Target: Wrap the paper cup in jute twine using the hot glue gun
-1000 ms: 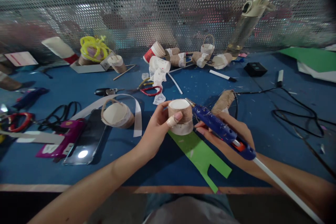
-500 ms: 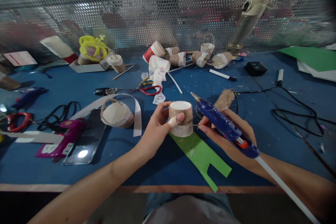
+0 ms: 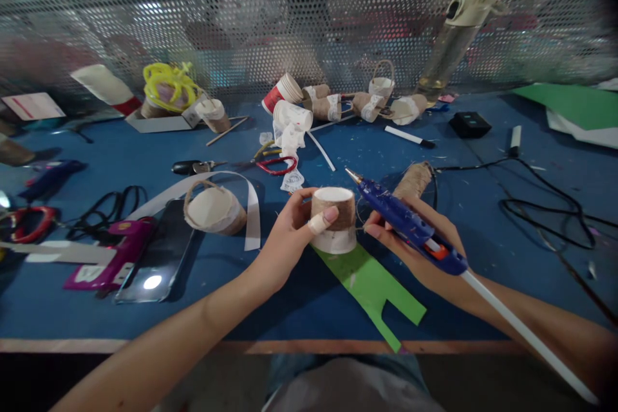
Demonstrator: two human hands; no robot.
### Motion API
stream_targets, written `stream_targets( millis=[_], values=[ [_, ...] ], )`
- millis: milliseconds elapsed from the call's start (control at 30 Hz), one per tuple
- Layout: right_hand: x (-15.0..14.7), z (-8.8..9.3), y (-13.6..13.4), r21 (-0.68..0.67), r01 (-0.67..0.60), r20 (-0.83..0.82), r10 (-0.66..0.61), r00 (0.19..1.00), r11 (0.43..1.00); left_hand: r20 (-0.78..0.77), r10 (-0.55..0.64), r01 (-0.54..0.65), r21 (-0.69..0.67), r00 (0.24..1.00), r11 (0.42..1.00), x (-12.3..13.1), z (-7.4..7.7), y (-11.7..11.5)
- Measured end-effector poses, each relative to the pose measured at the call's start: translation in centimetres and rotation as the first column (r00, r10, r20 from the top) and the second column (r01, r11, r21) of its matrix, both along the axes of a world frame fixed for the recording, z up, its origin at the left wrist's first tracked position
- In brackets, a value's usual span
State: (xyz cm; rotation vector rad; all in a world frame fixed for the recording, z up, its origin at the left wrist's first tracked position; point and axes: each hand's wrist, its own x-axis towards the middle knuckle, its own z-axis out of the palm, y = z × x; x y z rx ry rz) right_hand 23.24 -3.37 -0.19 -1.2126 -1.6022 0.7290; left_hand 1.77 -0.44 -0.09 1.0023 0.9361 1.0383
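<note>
A small paper cup (image 3: pixel 333 238), partly wrapped in brown twine, is gripped by my left hand (image 3: pixel 294 222), its thumb across the wrapping. White paper shows at its lower edge. My right hand (image 3: pixel 420 238) holds a blue hot glue gun (image 3: pixel 400 215), nozzle pointing up and left, with a long white glue stick (image 3: pixel 526 335) out of its back. Between that hand's thumb and fingers a thin strand of twine runs to the cup. A roll of twine (image 3: pixel 414 180) lies just behind the gun. Beneath the cup lies a green cut sheet (image 3: pixel 371 290).
Left of my hands are a twine-handled cup (image 3: pixel 215 209), a phone (image 3: pixel 157 264) and a purple glue gun (image 3: pixel 113 254). Red-handled scissors (image 3: pixel 276 165) and several wrapped cups lie farther back. A bottle (image 3: pixel 449 45) stands by the perforated metal screen (image 3: pixel 290 6). A black cable (image 3: pixel 545 206) loops at right.
My right hand and the glue gun have shifted slightly left, the nozzle rising a little. My left hand and the cup stay nearly in place.
</note>
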Motion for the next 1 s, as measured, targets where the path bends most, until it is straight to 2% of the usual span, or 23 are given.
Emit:
stream_targets(
  millis=[333, 533, 1000],
  values=[
    [0.14, -0.20, 0.14, -0.011, -0.007, -0.014, 0.007, 1.000, 1.000, 0.030, 0.001, 0.002, -0.091, 1.000, 0.996, 0.15, 0.47, -0.24],
    [0.19, -0.17, 0.16, -0.037, -0.018, 0.009, 0.018, 1.000, 0.999, -0.012, 0.037, -0.039, -0.134, 0.999, 0.990, 0.01, 0.40, -0.16],
    [-0.10, 0.67, 0.24, -0.049, -0.015, 0.071, 0.018, 0.997, 0.999, 0.052, -0.025, 0.033, -0.166, 0.998, 0.986, -0.12, 0.23, -0.28]
  ],
)
